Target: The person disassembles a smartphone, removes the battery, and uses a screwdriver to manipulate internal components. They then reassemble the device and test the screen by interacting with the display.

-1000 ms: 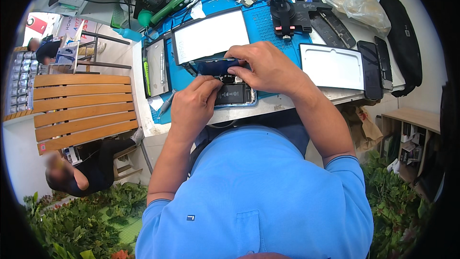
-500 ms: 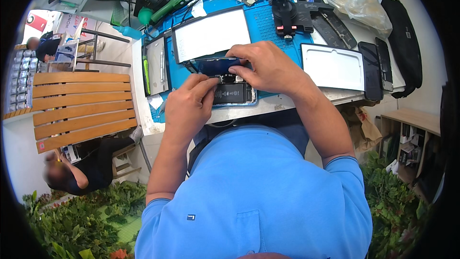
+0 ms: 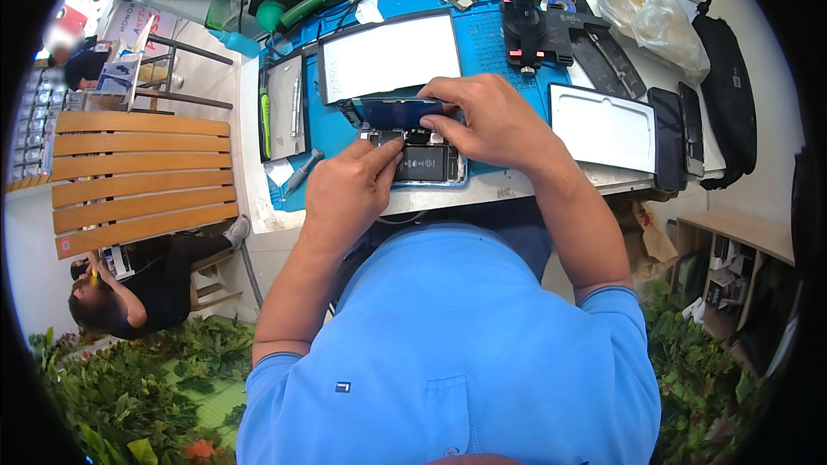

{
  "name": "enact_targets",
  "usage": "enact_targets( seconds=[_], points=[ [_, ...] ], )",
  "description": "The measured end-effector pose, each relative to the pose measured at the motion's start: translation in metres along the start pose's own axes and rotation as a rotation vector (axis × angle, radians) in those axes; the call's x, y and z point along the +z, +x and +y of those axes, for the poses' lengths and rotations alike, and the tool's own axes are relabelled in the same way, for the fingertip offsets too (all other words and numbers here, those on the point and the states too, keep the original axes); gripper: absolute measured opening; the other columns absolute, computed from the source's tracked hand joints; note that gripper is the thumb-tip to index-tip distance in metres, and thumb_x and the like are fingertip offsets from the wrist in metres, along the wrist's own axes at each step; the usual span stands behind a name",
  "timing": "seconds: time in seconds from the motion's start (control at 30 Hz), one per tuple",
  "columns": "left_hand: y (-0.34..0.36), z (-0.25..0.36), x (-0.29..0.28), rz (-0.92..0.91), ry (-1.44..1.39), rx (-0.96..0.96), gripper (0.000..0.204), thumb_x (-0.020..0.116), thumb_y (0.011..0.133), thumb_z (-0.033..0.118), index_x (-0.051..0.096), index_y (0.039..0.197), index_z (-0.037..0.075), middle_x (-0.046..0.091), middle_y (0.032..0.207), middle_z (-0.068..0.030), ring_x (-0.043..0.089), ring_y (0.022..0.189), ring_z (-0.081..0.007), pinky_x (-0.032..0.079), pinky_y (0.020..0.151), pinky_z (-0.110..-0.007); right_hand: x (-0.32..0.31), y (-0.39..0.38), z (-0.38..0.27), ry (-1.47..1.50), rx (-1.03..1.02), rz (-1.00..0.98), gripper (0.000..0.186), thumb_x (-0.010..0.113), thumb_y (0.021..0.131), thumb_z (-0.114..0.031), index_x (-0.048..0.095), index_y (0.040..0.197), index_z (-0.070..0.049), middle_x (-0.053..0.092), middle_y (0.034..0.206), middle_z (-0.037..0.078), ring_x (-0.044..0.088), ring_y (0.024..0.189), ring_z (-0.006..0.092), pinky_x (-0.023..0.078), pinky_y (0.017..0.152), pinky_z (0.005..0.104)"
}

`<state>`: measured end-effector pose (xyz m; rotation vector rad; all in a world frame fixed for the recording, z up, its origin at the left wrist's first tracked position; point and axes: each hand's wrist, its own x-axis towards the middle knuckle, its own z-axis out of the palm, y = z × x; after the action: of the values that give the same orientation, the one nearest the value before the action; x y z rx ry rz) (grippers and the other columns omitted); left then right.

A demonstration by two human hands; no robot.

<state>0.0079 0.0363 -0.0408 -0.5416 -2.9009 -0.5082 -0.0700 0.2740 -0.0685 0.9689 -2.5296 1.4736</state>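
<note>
An opened phone [image 3: 424, 164] lies at the bench's front edge, its black battery and inner parts exposed. My right hand [image 3: 482, 125] pinches the right end of the detached phone screen [image 3: 388, 112], keeping it tilted up along the phone's far side. My left hand [image 3: 349, 181] is closed, the index fingertip pressing on parts at the phone's upper left. Whether anything small is between its thumb and finger is hidden. A grey screwdriver [image 3: 303, 170] lies beside my left hand.
The blue mat [image 3: 487, 43] carries a white board [image 3: 392, 56] and a black clamp stand [image 3: 525, 26]. A white tray [image 3: 603, 125] and dark phones [image 3: 668, 138] sit to the right. A green tool [image 3: 319, 0] lies at the back. Someone sits by a slatted bench [image 3: 142, 168].
My left index finger has shifted slightly and presses into the phone's upper left, showing more of the battery. The screwdriver beside it has come into sight. The right hand still holds the screen.
</note>
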Motion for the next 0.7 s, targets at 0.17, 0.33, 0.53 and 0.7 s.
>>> enact_targets(
  seconds=[0.17,0.33,0.53,0.7],
  points=[
    [-0.001,-0.005,-0.005,-0.043,0.076,0.058,0.023,0.081,0.099,0.019,0.086,0.121,0.021,0.070,0.080,-0.0055,0.069,0.060,-0.0294,0.055,0.058,-0.043,0.001,0.001,0.000,-0.001,-0.019,-0.005,0.024,0.083,0.094,-0.012,0.077,0.114,-0.001,0.079,0.091,0.019,0.081,0.082,0.0337,0.060,0.069,0.0410],
    [0.004,-0.003,-0.014,-0.126,0.116,0.098,0.023,0.074,0.101,0.016,0.083,0.122,0.014,0.075,0.088,-0.0122,0.074,0.067,-0.0334,0.060,0.061,-0.045,-0.001,0.002,-0.005,-0.006,0.001,-0.007,0.022,0.082,0.091,-0.012,0.077,0.110,-0.003,0.079,0.087,0.020,0.078,0.081,0.0400,0.059,0.072,0.0468],
    [0.001,-0.008,-0.008,-0.073,0.141,0.102,0.026,0.079,0.098,0.022,0.086,0.123,0.022,0.073,0.084,-0.0049,0.071,0.061,-0.0305,0.056,0.058,-0.042,0.000,0.000,-0.007,-0.021,0.033,-0.009,0.024,0.084,0.094,-0.012,0.077,0.114,0.000,0.079,0.090,0.020,0.079,0.080,0.0347,0.059,0.068,0.0399],
    [-0.004,-0.010,-0.008,0.006,0.073,0.127,0.025,0.080,0.097,0.018,0.086,0.122,0.019,0.074,0.084,-0.0054,0.070,0.060,-0.0301,0.057,0.058,-0.042,0.002,-0.002,-0.008,-0.014,0.031,0.028,0.024,0.084,0.092,-0.014,0.078,0.112,-0.002,0.078,0.086,0.021,0.079,0.080,0.0388,0.061,0.073,0.0449]
  ],
)
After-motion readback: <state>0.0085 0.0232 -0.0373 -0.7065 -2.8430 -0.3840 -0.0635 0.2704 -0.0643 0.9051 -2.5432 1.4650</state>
